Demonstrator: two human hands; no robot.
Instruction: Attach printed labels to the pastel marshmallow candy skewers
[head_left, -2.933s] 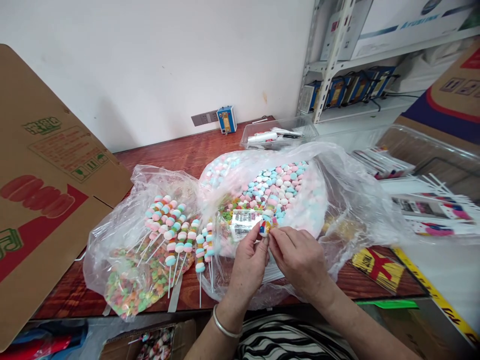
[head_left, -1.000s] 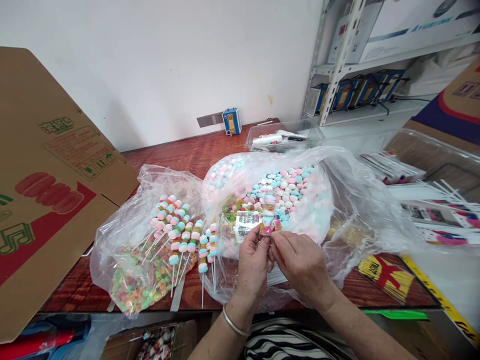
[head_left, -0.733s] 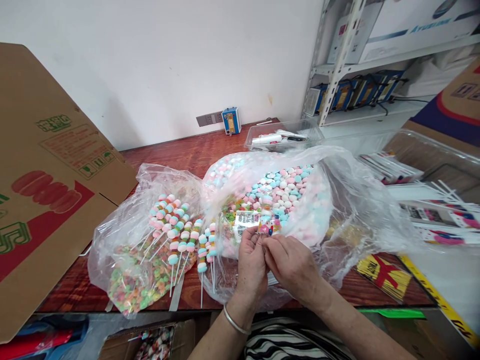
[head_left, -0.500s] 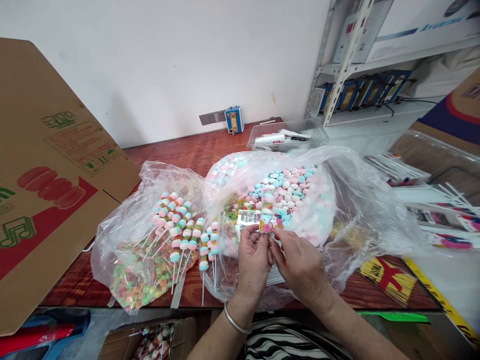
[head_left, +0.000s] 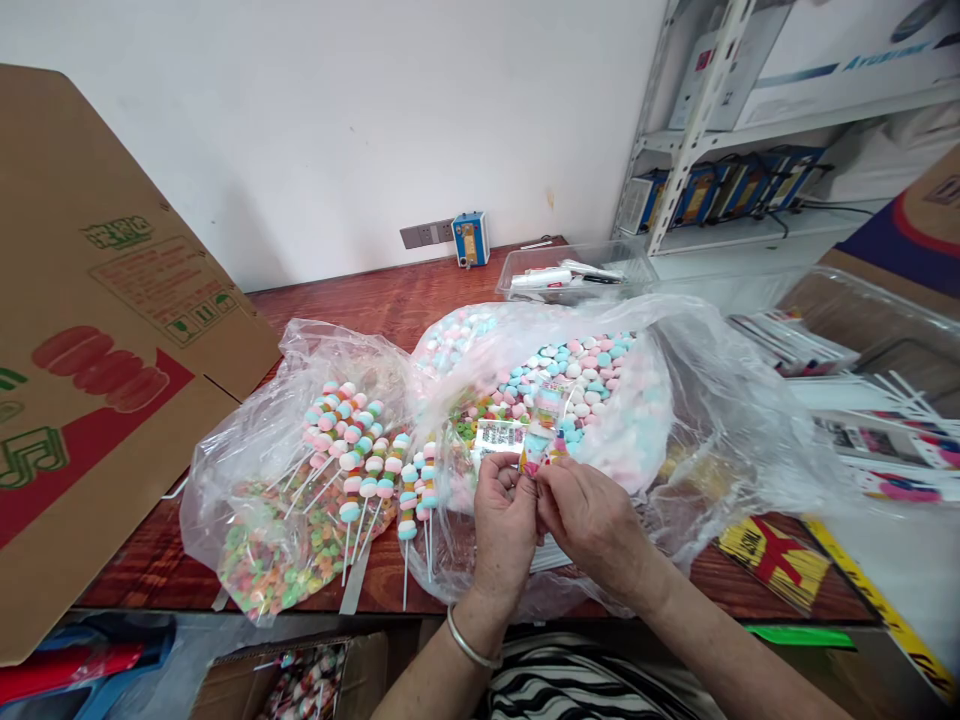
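My left hand and my right hand are both closed, fingertips together at the lower end of a candy skewer in a printed clear wrapper. Pink, white and blue candy shows through the wrapper, which stands upright above my fingers. What exactly each fingertip pinches is hidden. Behind it, a plastic bag holds loose pastel marshmallow candies and some green and orange gummy rings. To the left, several unwrapped candy skewers on white sticks lie on another bag of gummy rings.
A large cardboard box stands at the left. A clear tray with pens sits at the back. At the right lie a yellow twist-tie pack and printed wrappers. Below the table edge, an open carton holds wrapped candies.
The wrapped candy skewer has tilted slightly right and its printed lower part has turned. My right hand's fingers have closed in tighter beside my left fingertips.
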